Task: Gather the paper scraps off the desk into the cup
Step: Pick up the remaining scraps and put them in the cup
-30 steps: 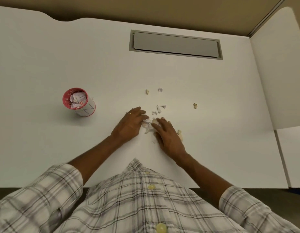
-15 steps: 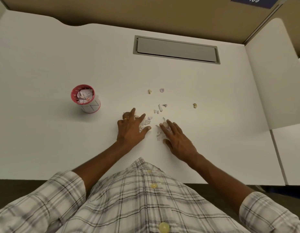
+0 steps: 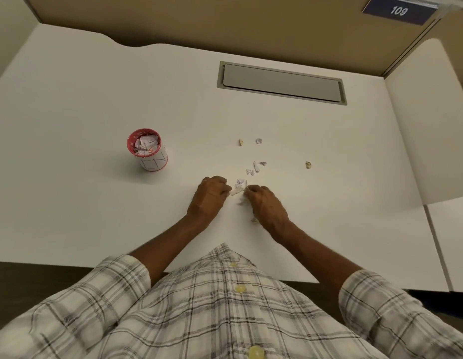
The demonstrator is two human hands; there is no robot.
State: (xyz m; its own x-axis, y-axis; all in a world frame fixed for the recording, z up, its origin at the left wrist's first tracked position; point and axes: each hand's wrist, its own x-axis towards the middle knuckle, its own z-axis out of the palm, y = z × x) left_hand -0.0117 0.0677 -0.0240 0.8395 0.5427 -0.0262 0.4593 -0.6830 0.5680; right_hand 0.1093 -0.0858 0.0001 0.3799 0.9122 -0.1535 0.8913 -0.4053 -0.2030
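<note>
- Nearest to me, a plaid shirt (image 3: 225,307) with pale buttons fills the foreground, sleeves pushed up, likely to keep cuffs off the litter.
- The left hand (image 3: 208,196) and right hand (image 3: 266,204) rest on the white surface (image 3: 82,203), curled towards each other; each grip is closed round scraps, raking a small heap (image 3: 239,187) between the knuckles, apparently so it can go in one load.
- Just beyond lies a loose cluster of paper scraps (image 3: 255,167); further out sit two more bits (image 3: 259,141), and one stray piece (image 3: 308,165) off to the right, all untouched.
- The cup (image 3: 147,150), red-rimmed and half full of paper, stands upright well to the left; its side bears faint pen strokes I cannot read.
- Farther back is a grey cable hatch (image 3: 281,82).
- On the far partition, a dark sign (image 3: 399,10) reads "109".
</note>
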